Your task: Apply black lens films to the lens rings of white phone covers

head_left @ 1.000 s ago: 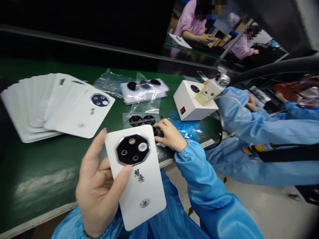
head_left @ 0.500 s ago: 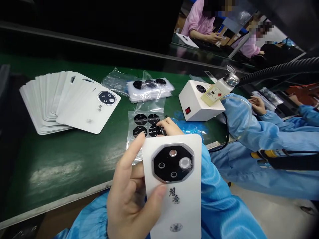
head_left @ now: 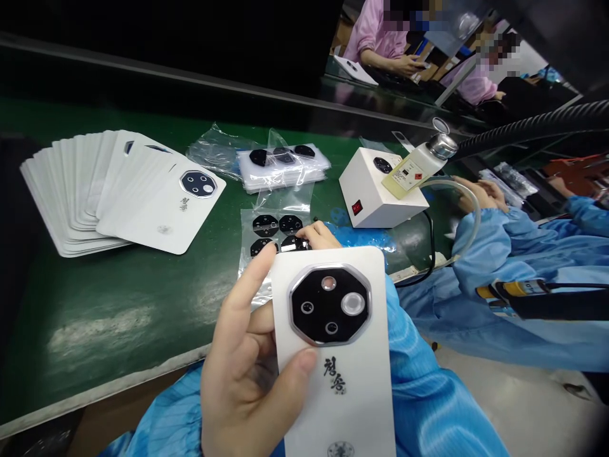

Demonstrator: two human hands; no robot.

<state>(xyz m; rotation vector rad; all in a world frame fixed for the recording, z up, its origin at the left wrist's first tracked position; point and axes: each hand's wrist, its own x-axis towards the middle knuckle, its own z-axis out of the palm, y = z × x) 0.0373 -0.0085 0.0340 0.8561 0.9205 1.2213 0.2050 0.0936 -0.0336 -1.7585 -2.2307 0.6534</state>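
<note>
My left hand point(head_left: 240, 374) grips a white rectangular card point(head_left: 337, 406) near its lower left, with the thumb across its face. A black octagonal camera lens cover point(head_left: 329, 304) with a silver rim sits on the card. My right hand point(head_left: 321, 236) lies partly behind the card, its fingertips at a clear plastic sheet point(head_left: 247, 231) carrying several black octagonal covers point(head_left: 278, 223). Whether those fingers pinch anything is hidden. To the left, a fanned stack of white cards point(head_left: 66, 197) lies on the green bench point(head_left: 118, 317), with one covered card point(head_left: 166, 209) on top.
A bagged stack of cards point(head_left: 283, 168) lies behind the sheet. To the right are a white box with a red switch point(head_left: 373, 193), a labelled bottle point(head_left: 413, 168) and blue plastic point(head_left: 364, 240). A co-worker's blue sleeves point(head_left: 495, 254) are at right; people in pink point(head_left: 380, 38) sit beyond.
My left hand has brought the card up and to the right, now nearer and hiding part of the sheet. My right hand has moved from beside the sheet's lower edge onto its lower right.
</note>
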